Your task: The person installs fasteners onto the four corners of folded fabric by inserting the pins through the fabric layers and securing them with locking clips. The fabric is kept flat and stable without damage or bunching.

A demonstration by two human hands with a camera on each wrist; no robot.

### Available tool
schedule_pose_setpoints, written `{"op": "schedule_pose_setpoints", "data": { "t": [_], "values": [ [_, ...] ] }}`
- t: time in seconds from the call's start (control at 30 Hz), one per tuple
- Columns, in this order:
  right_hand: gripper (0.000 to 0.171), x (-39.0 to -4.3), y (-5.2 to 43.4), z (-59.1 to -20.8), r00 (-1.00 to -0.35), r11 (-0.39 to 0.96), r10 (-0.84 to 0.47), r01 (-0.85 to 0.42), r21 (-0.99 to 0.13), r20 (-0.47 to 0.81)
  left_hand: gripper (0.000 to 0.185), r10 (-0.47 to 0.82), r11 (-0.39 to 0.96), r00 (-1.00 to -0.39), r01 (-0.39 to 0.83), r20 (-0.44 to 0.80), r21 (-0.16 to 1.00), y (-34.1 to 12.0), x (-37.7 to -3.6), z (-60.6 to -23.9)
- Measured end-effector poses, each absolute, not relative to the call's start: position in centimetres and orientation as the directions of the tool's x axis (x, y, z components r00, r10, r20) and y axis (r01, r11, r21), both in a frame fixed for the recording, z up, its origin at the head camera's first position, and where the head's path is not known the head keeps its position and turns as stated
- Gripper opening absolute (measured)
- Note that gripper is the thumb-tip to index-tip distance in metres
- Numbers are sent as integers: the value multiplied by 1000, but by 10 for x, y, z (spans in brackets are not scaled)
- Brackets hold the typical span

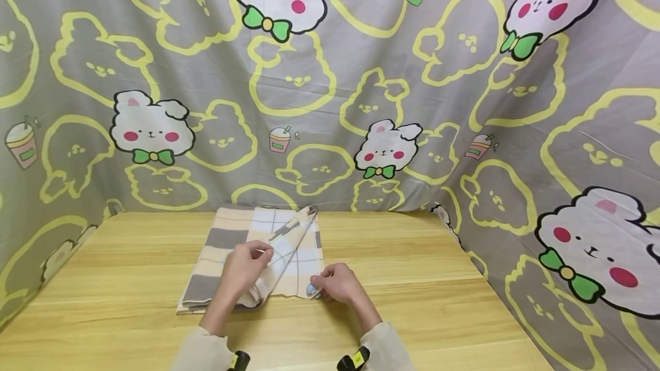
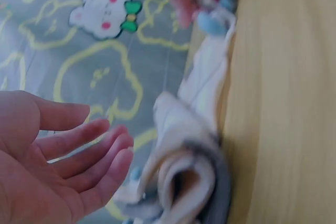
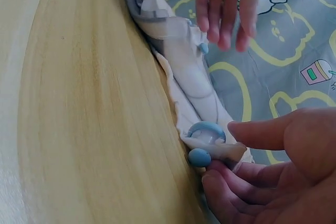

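Observation:
A plaid cloth (image 1: 227, 239) in beige, grey and white lies folded on the table, one flap turned back diagonally across it. At its near right corner my right hand (image 1: 337, 283) pinches the fabric between thumb and fingers. A light blue round clip-like piece (image 3: 207, 129) sits on that corner, with a smaller blue knob (image 3: 199, 158) beside it. My left hand (image 1: 247, 268) hovers over the middle of the cloth, and in the left wrist view its fingers (image 2: 94, 156) are loosely extended and hold nothing. Another small blue piece (image 3: 203, 48) shows farther along the cloth edge.
The wooden table (image 1: 402, 314) extends to both sides of the cloth. Behind it and along the sides hangs a grey curtain (image 1: 304, 130) with rabbit prints. The cloth's near left part forms a thick rolled fold (image 2: 186, 182).

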State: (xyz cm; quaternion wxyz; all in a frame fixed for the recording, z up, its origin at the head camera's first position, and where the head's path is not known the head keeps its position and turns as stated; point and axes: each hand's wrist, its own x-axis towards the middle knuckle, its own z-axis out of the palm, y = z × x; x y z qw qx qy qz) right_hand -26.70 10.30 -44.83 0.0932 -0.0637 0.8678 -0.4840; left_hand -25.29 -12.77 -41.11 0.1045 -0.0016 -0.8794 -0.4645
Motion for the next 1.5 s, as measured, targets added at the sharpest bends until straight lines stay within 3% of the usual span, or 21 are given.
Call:
{"op": "schedule_pose_setpoints", "data": {
  "t": [0.27,1.03,1.27,1.5],
  "values": [
    [23,-265,103,-447,-975,526,-203,-29,-850,-92,27,-176,591,-973,17,150,806,-165,-255,-408],
    [23,-266,104,-448,-974,509,-203,-20,-861,-97,32,8,741,-1000,8,4,672,-183,-256,-416],
    [23,-266,105,-448,-976,510,-202,-30,-860,-86,23,-11,706,-999,28,51,708,-178,-258,-422],
    [23,-266,104,-447,-975,500,-203,-26,-866,-88,11,-132,686,-981,11,140,728,-175,-262,-432]
  ]
}}
